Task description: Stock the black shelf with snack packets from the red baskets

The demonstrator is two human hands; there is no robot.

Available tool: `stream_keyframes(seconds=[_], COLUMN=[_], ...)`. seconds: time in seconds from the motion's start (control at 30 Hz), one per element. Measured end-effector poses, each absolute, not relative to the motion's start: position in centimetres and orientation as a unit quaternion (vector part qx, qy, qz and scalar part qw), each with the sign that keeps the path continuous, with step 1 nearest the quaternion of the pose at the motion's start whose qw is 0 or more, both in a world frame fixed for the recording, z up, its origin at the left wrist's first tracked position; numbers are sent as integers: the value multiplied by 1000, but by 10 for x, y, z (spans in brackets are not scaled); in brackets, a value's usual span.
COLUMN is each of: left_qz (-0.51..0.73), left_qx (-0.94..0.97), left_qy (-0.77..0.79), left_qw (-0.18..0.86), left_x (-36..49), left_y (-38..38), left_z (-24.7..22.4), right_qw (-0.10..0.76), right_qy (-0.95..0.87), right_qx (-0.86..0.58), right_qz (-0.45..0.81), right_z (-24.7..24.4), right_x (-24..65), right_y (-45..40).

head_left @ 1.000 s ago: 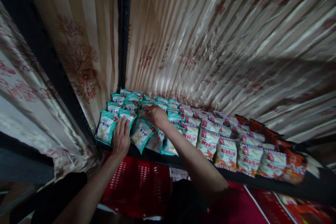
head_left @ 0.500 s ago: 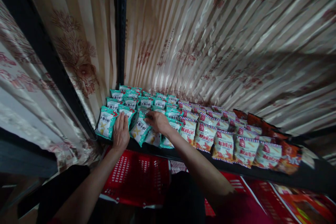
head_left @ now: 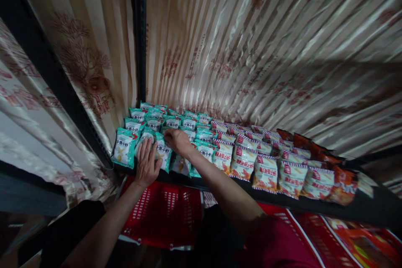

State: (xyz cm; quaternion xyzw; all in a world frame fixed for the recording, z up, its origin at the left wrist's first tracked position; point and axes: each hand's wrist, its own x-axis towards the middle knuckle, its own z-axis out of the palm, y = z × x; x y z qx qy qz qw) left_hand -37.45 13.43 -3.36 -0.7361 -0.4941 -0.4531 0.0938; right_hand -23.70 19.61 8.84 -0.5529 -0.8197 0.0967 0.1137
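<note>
My left hand [head_left: 146, 163] lies flat with its fingers apart against a teal-and-white snack bag in the front row, partly covering it. Its fingertips reach the edge of the neighbouring snack bag [head_left: 163, 150], which stands nearly upright. My right hand [head_left: 178, 141] has its fingers curled and pinched at that bag's top right corner; the fingertips are partly hidden. Another teal snack bag [head_left: 125, 147] stands at the far left of the row. Below my right wrist, a bag [head_left: 181, 166] leans, mostly covered.
White snack bags [head_left: 244, 161] with striped edges fill the middle of the dark shelf [head_left: 232, 186], and orange bags [head_left: 344, 184] stand at its right. Beneath is a red basket [head_left: 163, 213]. A black post [head_left: 142, 37] and a striped curtain [head_left: 220, 42] bound the back.
The bag at my right hand has moved left and become more upright, close against its neighbour. My left hand's fingers have spread to the right, towards it. The view has shifted slightly.
</note>
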Motion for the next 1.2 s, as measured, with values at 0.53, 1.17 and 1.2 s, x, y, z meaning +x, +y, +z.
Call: stream_keyframes(seconds=[0.53, 1.17, 1.2], left_qz=[-408, -401, -403], left_qx=[-748, -750, -749], left_qy=[-511, -512, -511], left_qw=[115, 125, 125], left_x=[-363, -361, -361], left_y=[134, 134, 135], left_z=[-32, -30, -30], right_qw=[138, -17, -9], right_qy=[-794, -783, -782], right_qx=[-588, -616, -616], right_qz=[71, 83, 90], right_z=[80, 90, 90], right_x=[-211, -221, -222], right_y=[224, 253, 255])
